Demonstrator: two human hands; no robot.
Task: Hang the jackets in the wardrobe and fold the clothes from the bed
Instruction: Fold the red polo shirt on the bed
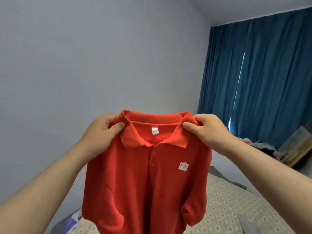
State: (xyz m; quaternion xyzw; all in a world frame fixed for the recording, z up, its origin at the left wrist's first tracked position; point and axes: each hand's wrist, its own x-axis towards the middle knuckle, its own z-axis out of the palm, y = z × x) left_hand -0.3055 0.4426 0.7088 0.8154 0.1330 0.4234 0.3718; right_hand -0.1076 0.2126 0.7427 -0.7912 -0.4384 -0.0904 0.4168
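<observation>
Left hand [101,130], right hand [209,129]: pinch grips on red polo shirt [135,183] collar edges, above bed [236,208]

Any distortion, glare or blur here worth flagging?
Head view: wide-angle bending tilts the blue curtain; daylight leaks through its gap, no glare elsewhere; red polo shirt, left hand and right hand are sharp; neck label too small to read.

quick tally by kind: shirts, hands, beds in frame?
shirt: 1
hands: 2 (left hand, right hand)
bed: 1
total: 4
</observation>
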